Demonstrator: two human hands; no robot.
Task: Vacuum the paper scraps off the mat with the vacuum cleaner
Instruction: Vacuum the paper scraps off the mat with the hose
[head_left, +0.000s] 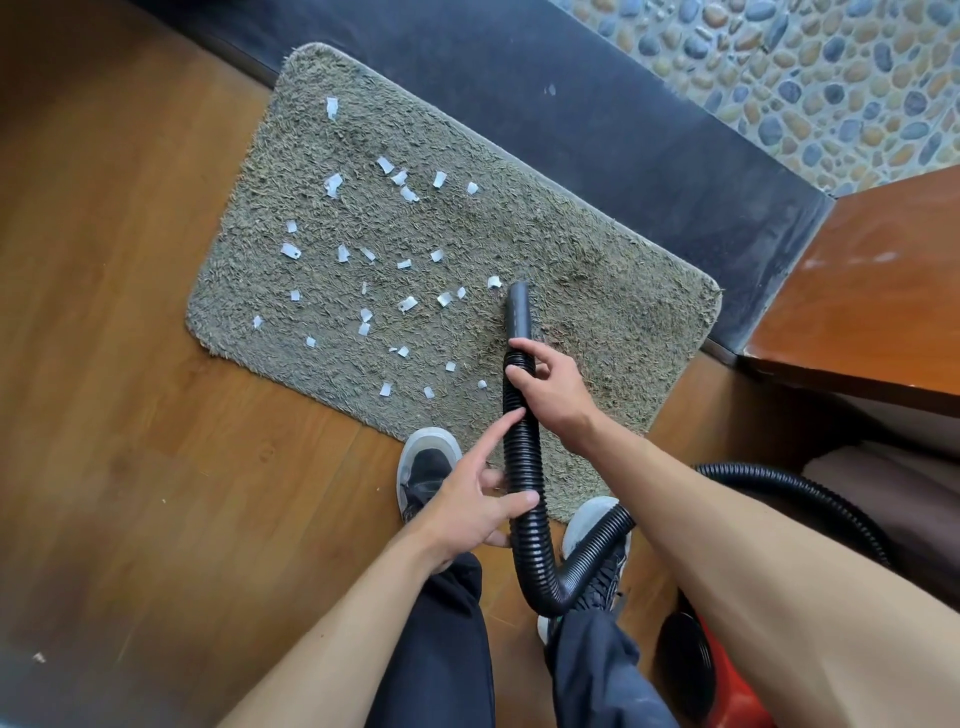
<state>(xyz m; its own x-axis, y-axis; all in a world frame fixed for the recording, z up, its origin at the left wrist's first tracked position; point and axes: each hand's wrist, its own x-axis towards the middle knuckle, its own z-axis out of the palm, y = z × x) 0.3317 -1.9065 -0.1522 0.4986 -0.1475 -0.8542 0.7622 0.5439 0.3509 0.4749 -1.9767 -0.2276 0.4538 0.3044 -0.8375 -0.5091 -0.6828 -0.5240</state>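
Nearest, at lower right: vacuum cleaner, red-orange body with a black round part, partly hidden behind the right forearm. Dark trousers fill the bottom centre. Two shoes: left shoe on the wooden floor at the mat's near edge, right shoe with its toe on the mat, crossed by the hose. One stray white bit lies on the floor far lower left. The black ribbed hose runs from the right, loops down between the legs, then climbs over the near edge of the mat, a shaggy grey-green rectangle set at an angle. The smooth black nozzle points away over the mat's middle right, its mouth just beside one scrap. Paper scraps, small and white, lie scattered over the left and middle of the mat, well apart from each other, nothing lying between them and the nozzle. Beyond the mat: a dark threshold strip, then a pebble surface; a reddish wooden top juts in at right. Left hand holds the hose low down, thumb across its front, lower fingers curled behind, forefinger stretched straight along it. Right hand, farther out, wraps its fingers round the hose just behind the nozzle.
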